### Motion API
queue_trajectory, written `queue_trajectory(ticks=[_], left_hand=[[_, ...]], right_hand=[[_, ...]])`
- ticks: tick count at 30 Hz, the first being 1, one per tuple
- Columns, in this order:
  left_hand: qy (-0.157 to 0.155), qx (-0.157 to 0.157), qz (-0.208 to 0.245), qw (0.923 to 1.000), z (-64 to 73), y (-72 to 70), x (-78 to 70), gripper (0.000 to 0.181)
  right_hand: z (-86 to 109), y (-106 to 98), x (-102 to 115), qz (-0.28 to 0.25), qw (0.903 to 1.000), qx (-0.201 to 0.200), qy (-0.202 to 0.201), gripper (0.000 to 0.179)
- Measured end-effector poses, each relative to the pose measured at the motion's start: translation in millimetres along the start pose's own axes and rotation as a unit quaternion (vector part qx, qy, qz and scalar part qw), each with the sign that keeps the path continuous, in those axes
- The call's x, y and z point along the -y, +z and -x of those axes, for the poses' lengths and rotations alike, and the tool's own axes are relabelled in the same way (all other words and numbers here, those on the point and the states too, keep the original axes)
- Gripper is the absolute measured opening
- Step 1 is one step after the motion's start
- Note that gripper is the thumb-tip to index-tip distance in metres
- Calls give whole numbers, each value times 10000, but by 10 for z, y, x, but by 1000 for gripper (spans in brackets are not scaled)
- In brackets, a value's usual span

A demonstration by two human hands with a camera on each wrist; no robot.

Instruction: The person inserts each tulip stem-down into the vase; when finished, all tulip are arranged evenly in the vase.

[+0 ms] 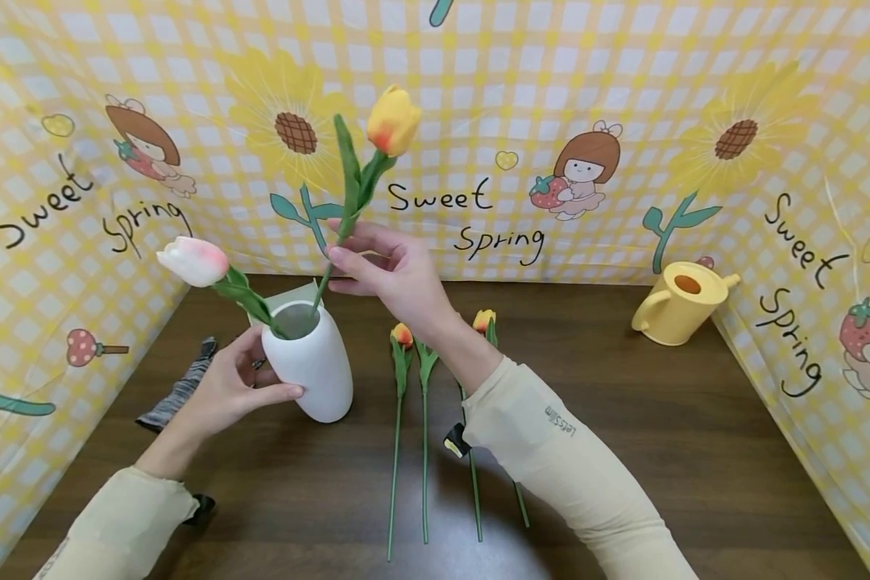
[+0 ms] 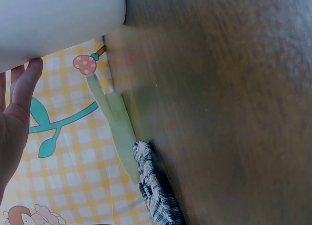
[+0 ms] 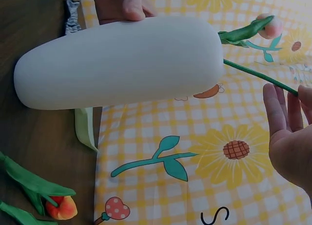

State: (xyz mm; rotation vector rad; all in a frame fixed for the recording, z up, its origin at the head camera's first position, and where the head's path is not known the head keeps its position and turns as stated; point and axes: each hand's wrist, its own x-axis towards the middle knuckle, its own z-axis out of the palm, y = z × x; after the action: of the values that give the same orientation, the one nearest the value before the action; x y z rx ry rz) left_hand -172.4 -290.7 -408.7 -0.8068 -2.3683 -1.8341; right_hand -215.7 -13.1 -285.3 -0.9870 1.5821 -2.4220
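Observation:
A white vase (image 1: 308, 374) stands on the brown table, its mouth tipped slightly left in the head view. My left hand (image 1: 221, 391) holds its left side, thumb along the front and fingers around behind. Between the thumb and fingers of my right hand (image 1: 399, 274), the green stem of a yellow-orange tulip (image 1: 394, 122) is pinched above the vase. The lower end of this stem (image 3: 258, 75) runs into the vase mouth in the right wrist view. One pink-and-white tulip (image 1: 196, 262) leans out of the mouth to the left.
Several tulips (image 1: 425, 451) lie on the table under and beside my right forearm. At the back right is a yellow watering can (image 1: 677, 310). A grey knitted piece (image 1: 181, 391) and a flat pale green piece (image 2: 119, 130) lie left of and behind the vase. Checked cloth walls (image 1: 464, 72) surround the table.

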Motion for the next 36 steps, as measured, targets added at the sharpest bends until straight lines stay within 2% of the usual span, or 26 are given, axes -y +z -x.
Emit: queue_trajectory(ticks=[10, 14, 22, 36], left_hand=[[-10, -42, -106, 9999, 1, 5, -14, 82], [-60, -16, -62, 10000, 3, -2, -13, 83], [-117, 4, -68, 9999, 0, -5, -17, 83], [-142, 1, -64, 9999, -1, -11, -20, 84]], right_hand=[[-50, 64, -29, 297, 9993, -63, 214, 29], [-72, 119, -43, 269, 9990, 138, 329, 28], [-130, 172, -87, 586, 9974, 298, 311, 45], [-151, 173, -94, 1307, 9864, 900, 427, 38]])
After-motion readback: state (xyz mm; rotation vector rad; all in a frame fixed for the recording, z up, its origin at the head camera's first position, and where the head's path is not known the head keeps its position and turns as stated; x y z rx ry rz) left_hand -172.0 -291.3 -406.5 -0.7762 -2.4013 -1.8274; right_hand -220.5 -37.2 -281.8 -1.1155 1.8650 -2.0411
